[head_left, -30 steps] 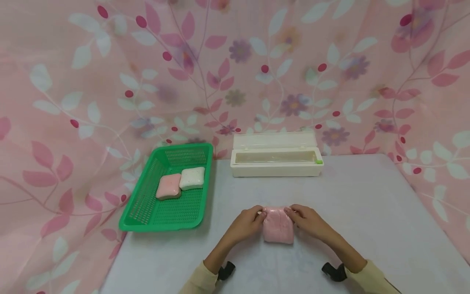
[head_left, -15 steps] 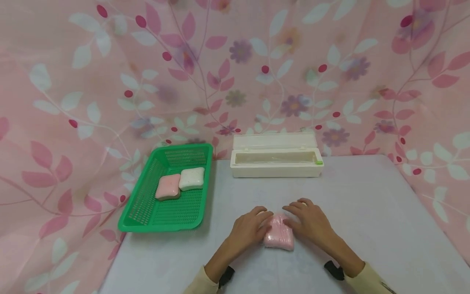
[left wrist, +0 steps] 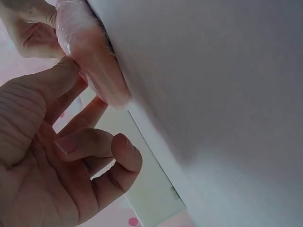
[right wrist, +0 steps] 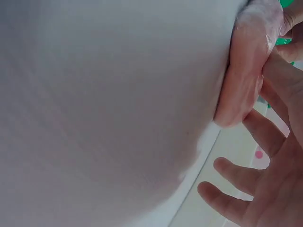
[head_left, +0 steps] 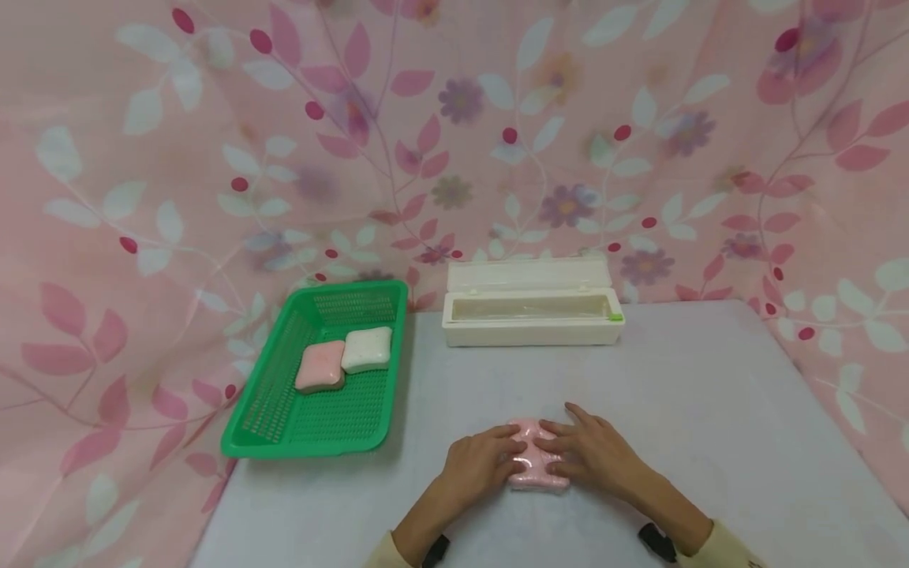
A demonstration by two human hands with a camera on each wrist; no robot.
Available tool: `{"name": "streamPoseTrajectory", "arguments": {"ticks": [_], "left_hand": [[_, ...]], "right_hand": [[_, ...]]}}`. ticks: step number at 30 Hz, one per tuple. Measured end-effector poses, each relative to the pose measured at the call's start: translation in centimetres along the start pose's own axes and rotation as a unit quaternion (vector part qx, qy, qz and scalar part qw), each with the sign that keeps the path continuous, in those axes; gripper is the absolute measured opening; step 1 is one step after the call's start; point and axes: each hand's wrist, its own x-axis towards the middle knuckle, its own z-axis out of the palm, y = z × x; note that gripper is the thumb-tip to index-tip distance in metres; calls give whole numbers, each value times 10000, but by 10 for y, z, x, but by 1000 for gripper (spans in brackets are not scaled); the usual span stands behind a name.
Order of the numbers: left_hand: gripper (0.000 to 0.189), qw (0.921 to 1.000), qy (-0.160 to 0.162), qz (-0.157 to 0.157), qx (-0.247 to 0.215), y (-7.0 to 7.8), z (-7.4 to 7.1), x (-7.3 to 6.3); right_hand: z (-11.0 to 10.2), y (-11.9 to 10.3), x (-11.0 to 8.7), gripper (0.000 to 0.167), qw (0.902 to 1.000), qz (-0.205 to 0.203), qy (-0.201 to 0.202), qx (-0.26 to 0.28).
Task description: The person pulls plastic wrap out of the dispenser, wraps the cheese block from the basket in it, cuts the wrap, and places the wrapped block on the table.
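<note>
A pink soap bar (head_left: 537,478) in shiny clear film lies flat on the white table, between both hands. From the left, my left hand (head_left: 474,464) rests its fingertips on the soap's top. In the left wrist view its thumb and nearer fingers touch the wrapped bar (left wrist: 102,61), while the other fingers bend loosely off it. My right hand (head_left: 607,459) touches the top from the right with spread fingers. The right wrist view shows that hand (right wrist: 284,175) with its thumb and a finger against the bar (right wrist: 246,71) and other fingers extended past it.
At the left stands a green plastic basket (head_left: 305,452) holding a pink soap bar (head_left: 319,367) and a white soap bar (head_left: 367,349). Behind the hands is a long white film dispenser (head_left: 533,335) with its lid raised. A floral curtain (head_left: 454,142) hangs along the table's back.
Both hands have gone from gripping the far corners of the wrapped soap to laying their fingers on its top. The soap has shifted slightly toward the person.
</note>
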Motion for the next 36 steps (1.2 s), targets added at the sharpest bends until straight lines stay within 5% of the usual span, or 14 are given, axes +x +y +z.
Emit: {"name": "streamPoseTrajectory", "arguments": {"ticks": [8,13,18,30,36], "left_hand": [[27,9988,22,466,128,-3,-3,1],[26,9983,73,566,85,-5,-6,1],[25,9982,332,497,109,-6,-11,1],[29,9995,270,146,96,-12,-27,-2],[28,9996,286,40,60,-15,-30,-5]], "right_hand": [[5,3,-3,55,9975,-226,219,641],[11,-12,3,88,9988,-270,389,-142],[13,-22,13,101,9950,-155,600,-780],[-2,-11,15,92,9989,185,386,173],[-33,21,-1,91,9953,700,391,541]]}}
